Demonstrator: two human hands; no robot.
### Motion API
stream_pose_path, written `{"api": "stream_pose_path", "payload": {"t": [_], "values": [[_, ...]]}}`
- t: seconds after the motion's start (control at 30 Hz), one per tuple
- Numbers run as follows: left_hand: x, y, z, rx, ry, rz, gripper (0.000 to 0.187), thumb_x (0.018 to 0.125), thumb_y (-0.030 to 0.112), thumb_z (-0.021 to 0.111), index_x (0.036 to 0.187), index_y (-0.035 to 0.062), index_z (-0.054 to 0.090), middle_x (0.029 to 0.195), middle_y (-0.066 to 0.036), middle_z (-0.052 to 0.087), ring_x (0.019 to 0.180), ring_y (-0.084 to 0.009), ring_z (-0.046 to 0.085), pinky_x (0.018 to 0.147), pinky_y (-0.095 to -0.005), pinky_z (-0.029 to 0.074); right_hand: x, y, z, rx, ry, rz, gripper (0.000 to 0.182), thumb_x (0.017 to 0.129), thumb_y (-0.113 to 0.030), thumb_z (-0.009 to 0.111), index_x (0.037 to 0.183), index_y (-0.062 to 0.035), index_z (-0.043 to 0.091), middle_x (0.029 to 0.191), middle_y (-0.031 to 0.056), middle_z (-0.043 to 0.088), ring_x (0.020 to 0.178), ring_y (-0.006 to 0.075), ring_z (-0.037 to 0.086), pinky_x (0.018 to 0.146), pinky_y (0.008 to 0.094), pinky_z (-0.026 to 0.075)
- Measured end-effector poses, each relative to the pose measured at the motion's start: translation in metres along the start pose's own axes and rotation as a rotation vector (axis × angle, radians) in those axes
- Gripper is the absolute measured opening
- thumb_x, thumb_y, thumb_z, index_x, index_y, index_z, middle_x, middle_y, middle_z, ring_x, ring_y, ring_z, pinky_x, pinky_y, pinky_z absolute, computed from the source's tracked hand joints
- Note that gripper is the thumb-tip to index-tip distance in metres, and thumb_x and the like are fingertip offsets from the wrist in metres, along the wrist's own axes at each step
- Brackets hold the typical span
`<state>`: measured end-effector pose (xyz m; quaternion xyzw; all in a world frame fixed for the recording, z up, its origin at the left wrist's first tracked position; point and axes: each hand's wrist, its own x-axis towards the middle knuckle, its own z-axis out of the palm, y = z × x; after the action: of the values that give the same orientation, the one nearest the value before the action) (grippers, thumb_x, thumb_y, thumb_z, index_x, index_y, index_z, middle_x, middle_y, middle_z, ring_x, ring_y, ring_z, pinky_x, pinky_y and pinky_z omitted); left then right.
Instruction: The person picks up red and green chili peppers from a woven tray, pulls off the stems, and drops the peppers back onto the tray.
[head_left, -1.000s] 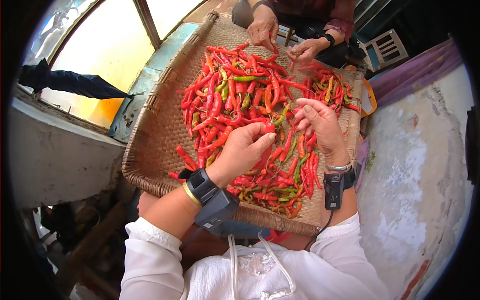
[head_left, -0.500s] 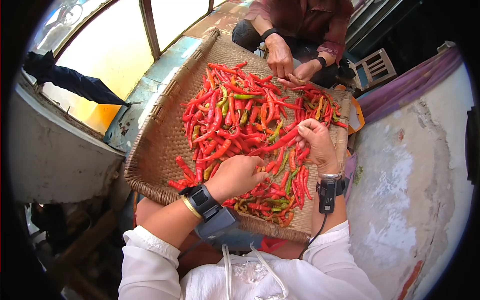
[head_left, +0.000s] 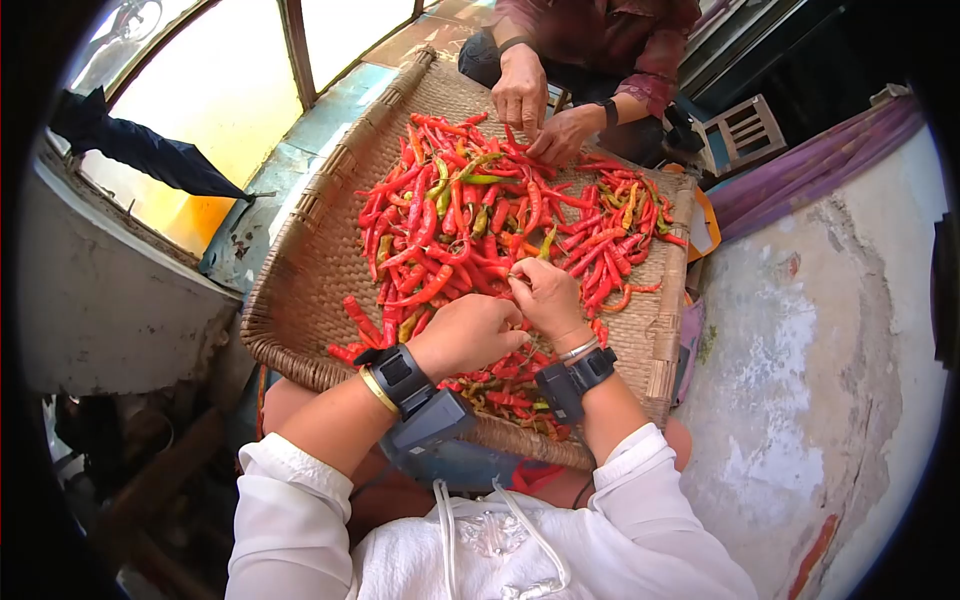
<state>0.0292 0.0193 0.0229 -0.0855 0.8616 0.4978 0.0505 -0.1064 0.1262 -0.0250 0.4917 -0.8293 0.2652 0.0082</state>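
Red peppers (head_left: 430, 215), with a few green and orange ones among them, lie heaped on a woven tray (head_left: 305, 290). Over the near part of the heap is my left hand (head_left: 468, 335), its fingers bent down and partly hidden. My right hand (head_left: 545, 295) is close beside it on the right, thumb and fingers pinched together above the peppers. What lies between those fingertips is too small to make out. Smaller peppers (head_left: 510, 395) show below my hands at the tray's near edge.
Across the tray, a person's two hands (head_left: 540, 110) touch the far side of the heap. A folded dark umbrella (head_left: 150, 150) leans at the left by the window. A rough wall (head_left: 790, 350) stands at the right, with a small wooden chair (head_left: 745, 130) behind.
My right hand has moved left and nearer to my left hand; the long red pepper it held is no longer in it. The other person's hands have shifted left onto the heap.
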Motion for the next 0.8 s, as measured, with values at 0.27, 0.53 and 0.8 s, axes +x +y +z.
{"api": "stream_pose_path", "payload": {"t": [0.27, 0.53, 0.8], "values": [[0.016, -0.009, -0.004, -0.005, 0.421, 0.164, 0.035, 0.075, 0.021, 0.065, 0.103, 0.0028, 0.057, 0.095, -0.015, 0.061, 0.085, -0.0305, 0.06, 0.071, -0.039, 0.048, 0.0, -0.012, -0.054, 1.045, -0.319, 0.508, 0.015, 0.087, -0.02, 0.057, 0.078, -0.0071, 0.057, 0.058, -0.0022, 0.055, 0.047, 0.0019, 0.049, 0.041, 0.0126, 0.037], [0.019, -0.006, -0.005, -0.372, 0.124, 0.159, 0.025, 0.082, 0.009, 0.061, 0.105, -0.0003, 0.057, 0.078, -0.005, 0.064, 0.066, -0.0078, 0.056, 0.058, -0.0237, 0.046, -0.007, -0.001, -0.041, 1.599, -0.467, 0.49, 0.013, 0.088, -0.018, 0.057, 0.083, -0.0058, 0.057, 0.063, 0.001, 0.057, 0.049, 0.0053, 0.052, 0.043, 0.016, 0.041], [0.019, -0.01, -0.007, -0.089, 0.104, 0.023, 0.017, 0.08, 0.013, 0.063, 0.089, -0.0013, 0.062, 0.071, -0.008, 0.062, 0.062, -0.0114, 0.057, 0.057, -0.0271, 0.046, 0.004, 0.024, -0.05, 1.627, -0.273, 0.602, 0.011, 0.088, -0.017, 0.056, 0.088, -0.0053, 0.058, 0.069, 0.0053, 0.061, 0.053, 0.0096, 0.055, 0.047, 0.0229, 0.046]]}}
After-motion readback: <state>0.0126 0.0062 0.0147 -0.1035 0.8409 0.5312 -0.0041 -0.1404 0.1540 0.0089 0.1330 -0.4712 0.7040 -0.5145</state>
